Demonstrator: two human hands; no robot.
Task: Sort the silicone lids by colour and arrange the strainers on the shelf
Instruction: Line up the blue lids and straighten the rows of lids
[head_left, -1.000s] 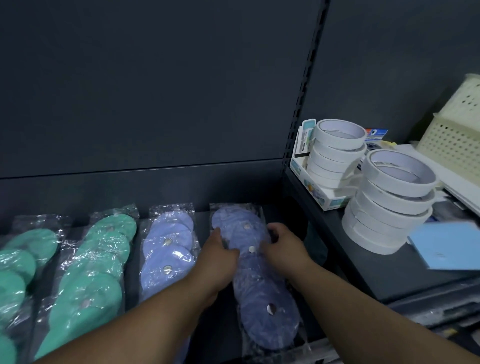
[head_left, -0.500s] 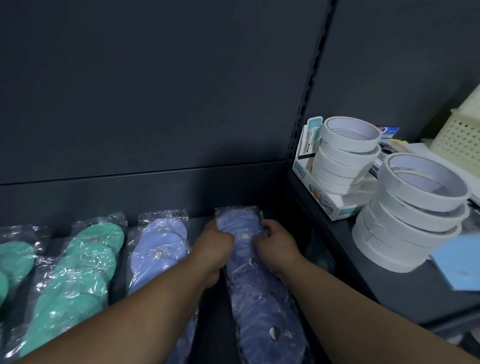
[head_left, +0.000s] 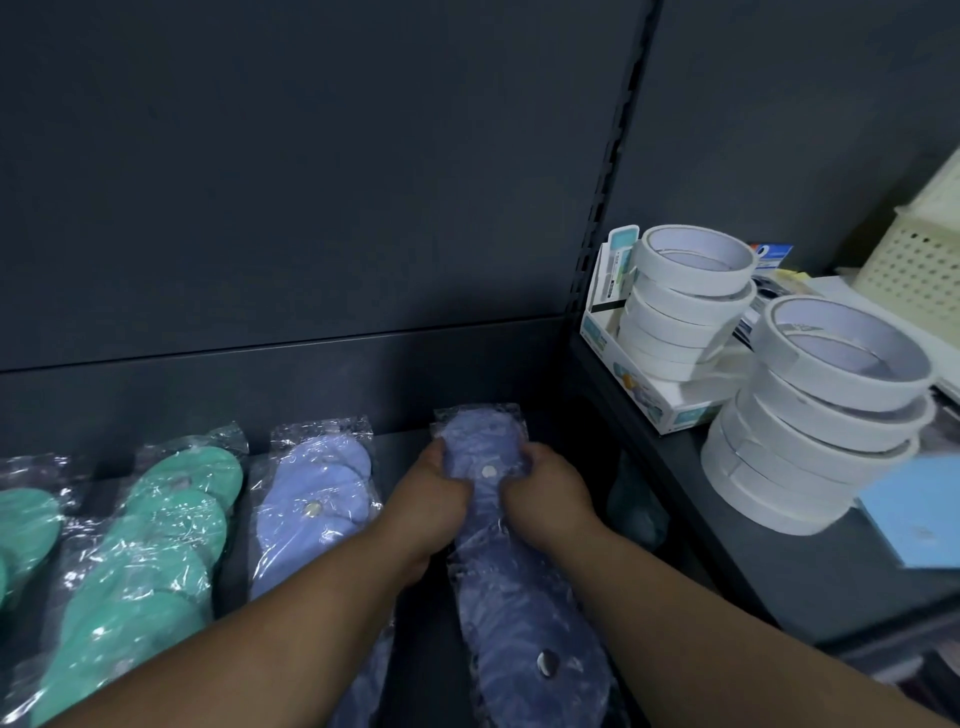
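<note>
We are gripping the bagged dark-blue silicone lids (head_left: 519, 623) at their far end, our left hand (head_left: 431, 499) and right hand (head_left: 550, 499) each curling round one side. The pack is lying along the shelf's (head_left: 400, 441) right edge, just beside the lighter blue lids (head_left: 317, 499).

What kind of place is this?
Probably a shop aisle or stockroom: a slotted shelf upright, bagged lids laid out in colour rows, and stacked tape rolls by a display box.

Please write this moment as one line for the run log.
step: sorting lids by colour | left hand: grips dark blue lid pack | right hand: grips same pack | place: right of light blue pack
</note>
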